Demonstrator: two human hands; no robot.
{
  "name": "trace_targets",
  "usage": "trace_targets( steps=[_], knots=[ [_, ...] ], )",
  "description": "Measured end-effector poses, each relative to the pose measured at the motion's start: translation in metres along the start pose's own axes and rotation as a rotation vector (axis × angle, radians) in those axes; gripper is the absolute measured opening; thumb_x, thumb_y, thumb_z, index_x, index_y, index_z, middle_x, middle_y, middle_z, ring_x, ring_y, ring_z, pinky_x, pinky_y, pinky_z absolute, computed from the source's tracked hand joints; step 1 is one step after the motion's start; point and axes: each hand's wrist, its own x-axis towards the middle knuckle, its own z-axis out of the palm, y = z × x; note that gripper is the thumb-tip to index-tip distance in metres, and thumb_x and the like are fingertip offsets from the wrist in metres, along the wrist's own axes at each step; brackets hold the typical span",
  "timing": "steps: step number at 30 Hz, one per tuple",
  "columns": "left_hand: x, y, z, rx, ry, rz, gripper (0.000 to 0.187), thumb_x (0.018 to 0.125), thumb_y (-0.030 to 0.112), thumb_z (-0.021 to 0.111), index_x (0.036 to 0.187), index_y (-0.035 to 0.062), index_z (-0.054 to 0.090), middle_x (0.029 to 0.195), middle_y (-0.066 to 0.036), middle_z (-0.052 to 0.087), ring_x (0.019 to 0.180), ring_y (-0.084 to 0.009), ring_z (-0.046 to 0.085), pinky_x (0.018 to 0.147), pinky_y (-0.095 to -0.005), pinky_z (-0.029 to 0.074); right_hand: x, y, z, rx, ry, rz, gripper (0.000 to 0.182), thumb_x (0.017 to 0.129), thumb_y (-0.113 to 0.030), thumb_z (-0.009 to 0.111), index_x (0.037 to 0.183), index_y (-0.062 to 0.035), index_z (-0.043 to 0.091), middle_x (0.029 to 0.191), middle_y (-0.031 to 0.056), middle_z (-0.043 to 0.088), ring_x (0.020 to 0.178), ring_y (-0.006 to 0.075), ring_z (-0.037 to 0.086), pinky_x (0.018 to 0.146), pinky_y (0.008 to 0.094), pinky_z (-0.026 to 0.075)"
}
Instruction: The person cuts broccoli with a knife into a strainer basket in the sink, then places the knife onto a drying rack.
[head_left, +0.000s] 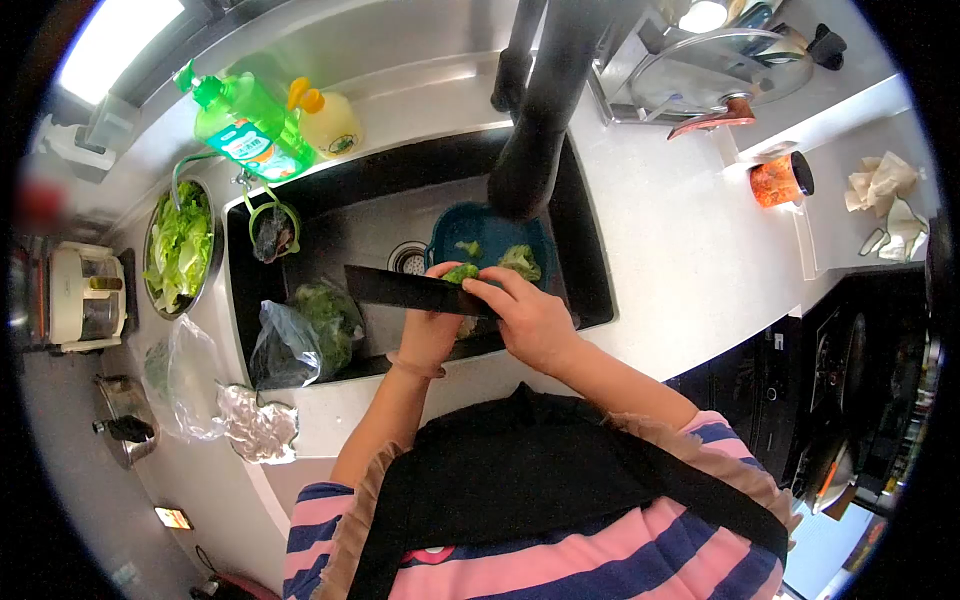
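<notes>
Over the sink (330, 215), my right hand (535, 318) is closed on a dark-bladed kitchen knife (400, 290); its handle is hidden in the grip. The broad blade points left, in front of my left hand (428, 338). Behind the blade's upper edge shows a small green piece of broccoli (461, 273), with the fingers of my left hand closed about it and my right thumb close by. Most of my left fingers are covered by the knife. Below sits a blue basin (450, 222) holding another broccoli floret (520, 262) and a smaller bit.
A black faucet (525, 170) overhangs the basin. Bagged greens (328, 320) lie in the sink's left end. Left of it stands a bowl of lettuce (180, 250); behind are a green detergent bottle (250, 125) and a yellow-topped pump bottle (330, 122). A jar (775, 182) stands right.
</notes>
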Motion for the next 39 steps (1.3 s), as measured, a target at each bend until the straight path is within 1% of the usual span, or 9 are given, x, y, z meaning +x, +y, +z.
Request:
trace_targets(
  steps=[7,9,10,19,21,22,25,35,39],
  knots=[
    [0.015,-0.017,-0.018,0.795,-0.044,0.504,0.039,0.081,0.003,0.064,0.116,0.0020,0.048,0.103,-0.009,0.059,0.092,-0.0163,0.059,0.077,-0.0292,0.049,-0.002,0.014,0.002,0.006,-0.003,0.024,0.049,0.074,0.002,0.052,0.121,-0.0117,0.052,0.122,0.0099,0.055,0.099,0.0274,0.061,0.075,0.0354,0.054],
    [0.012,-0.001,-0.019,-0.155,0.107,-0.467,0.044,0.081,0.007,0.065,0.119,0.0010,0.044,0.106,-0.011,0.059,0.093,-0.0174,0.059,0.078,-0.0298,0.049,-0.002,0.023,0.001,0.040,0.038,0.097,0.050,0.076,0.002,0.051,0.124,-0.0121,0.050,0.122,0.0105,0.056,0.099,0.0275,0.061,0.077,0.0364,0.053],
    [0.011,0.006,-0.018,-0.271,0.103,-0.485,0.051,0.081,0.010,0.068,0.122,0.0001,0.040,0.108,-0.011,0.059,0.095,-0.0163,0.058,0.080,-0.0285,0.048,-0.001,0.028,0.002,0.071,0.024,0.124,0.050,0.078,0.002,0.049,0.126,-0.0126,0.049,0.123,0.0124,0.055,0.100,0.0283,0.061,0.078,0.0376,0.053],
    [0.000,0.004,-0.033,-0.164,0.014,-0.430,0.046,0.079,0.011,0.070,0.118,0.0008,0.048,0.105,-0.008,0.059,0.095,-0.0177,0.058,0.083,-0.0309,0.047,0.001,0.029,-0.005,0.013,-0.174,0.050,0.055,0.078,0.004,0.052,0.130,-0.0143,0.048,0.119,0.0112,0.055,0.097,0.0293,0.061,0.075,0.0357,0.053],
    [0.003,-0.009,-0.041,0.582,-0.184,0.094,0.041,0.081,0.010,0.067,0.118,0.0014,0.050,0.105,-0.008,0.060,0.095,-0.0168,0.058,0.083,-0.0309,0.047,-0.002,0.021,-0.009,0.014,-0.179,-0.016,0.055,0.077,0.002,0.052,0.129,-0.0147,0.048,0.117,0.0093,0.054,0.095,0.0278,0.061,0.072,0.0353,0.054],
    [0.002,-0.010,-0.040,0.580,-0.187,0.093,0.041,0.081,0.010,0.067,0.118,0.0014,0.050,0.105,-0.008,0.060,0.095,-0.0168,0.058,0.083,-0.0309,0.047,-0.003,0.017,-0.011,0.014,-0.182,-0.080,0.055,0.077,0.001,0.053,0.129,-0.0152,0.048,0.116,0.0073,0.053,0.093,0.0263,0.061,0.069,0.0350,0.054],
    [-0.002,-0.003,-0.032,-0.512,-0.044,-0.299,0.039,0.087,0.008,0.059,0.123,0.0008,0.047,0.110,-0.009,0.060,0.098,-0.0156,0.059,0.083,-0.0278,0.048,-0.005,0.010,-0.018,-0.003,-0.211,-0.102,0.054,0.076,0.000,0.053,0.128,-0.0153,0.049,0.111,0.0063,0.053,0.090,0.0240,0.062,0.066,0.0337,0.054],
    [-0.010,0.021,-0.033,0.009,-0.194,0.026,0.054,0.086,0.027,0.060,0.127,-0.0045,0.043,0.110,-0.009,0.061,0.096,-0.0155,0.060,0.085,-0.0274,0.049,-0.009,-0.001,-0.018,-0.036,-0.131,-0.156,0.057,0.074,0.001,0.052,0.129,-0.0123,0.048,0.107,0.0099,0.054,0.083,0.0241,0.063,0.062,0.0319,0.054],
    [-0.011,0.006,-0.031,-0.253,-0.178,-0.050,0.051,0.087,0.022,0.060,0.127,-0.0035,0.043,0.109,-0.008,0.062,0.097,-0.0152,0.060,0.085,-0.0275,0.049,-0.011,-0.005,-0.014,-0.023,-0.122,-0.136,0.057,0.074,0.000,0.052,0.129,-0.0112,0.048,0.107,0.0100,0.053,0.082,0.0238,0.063,0.062,0.0321,0.053]
  ],
)
